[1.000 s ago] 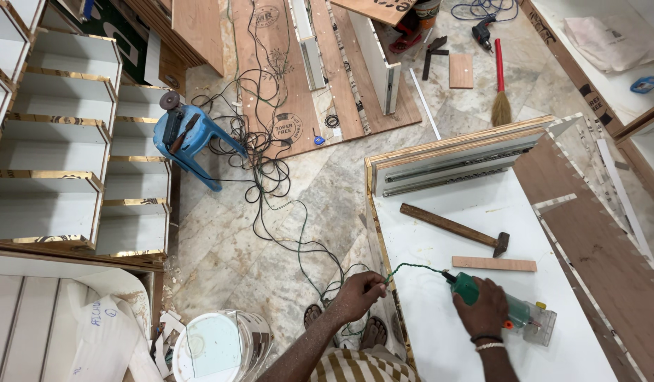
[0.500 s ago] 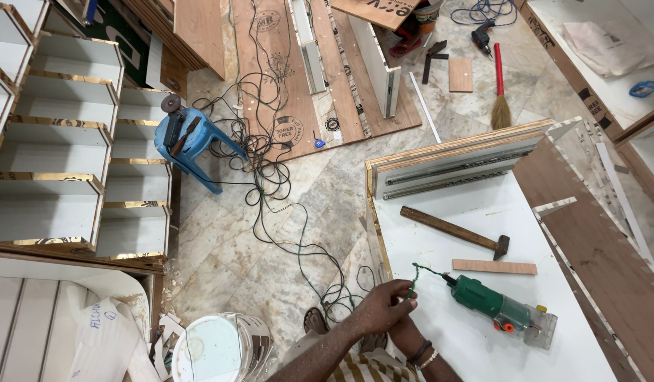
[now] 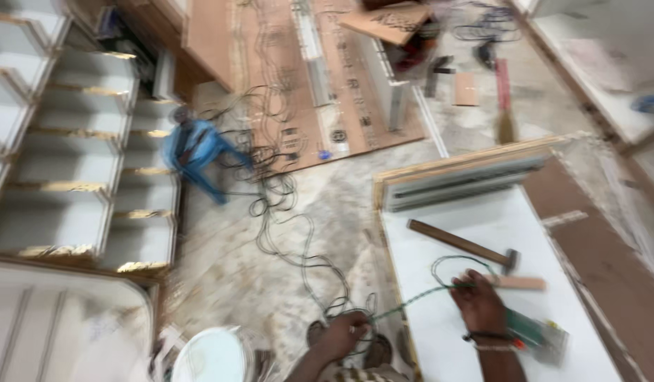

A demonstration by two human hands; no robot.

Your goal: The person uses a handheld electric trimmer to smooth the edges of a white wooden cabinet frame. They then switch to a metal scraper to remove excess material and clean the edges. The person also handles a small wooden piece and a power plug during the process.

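The view is motion-blurred. My left hand (image 3: 345,332) is closed around a green cord (image 3: 405,304) just off the left edge of a white board (image 3: 440,339). The cord runs up and right to my right hand (image 3: 479,304), whose fingers grip it where it loops on the board. A green power tool (image 3: 538,338) lies on the board beside my right wrist. Just beyond my right hand are a small wooden block (image 3: 519,283) and a wooden-handled hammer (image 3: 460,244).
Tangled black cables (image 3: 292,212) spread over the stone floor beside a blue stool (image 3: 196,152). White drawer boxes (image 3: 65,177) are stacked at the left, and a white bucket (image 3: 210,357) stands near my feet. Brown panels (image 3: 341,92) and a broom (image 3: 504,106) lie farther off.
My right hand left the tool, joined my left hand at the cord by the board's edge, then moved back right along the cord. The view shifted and blurred.
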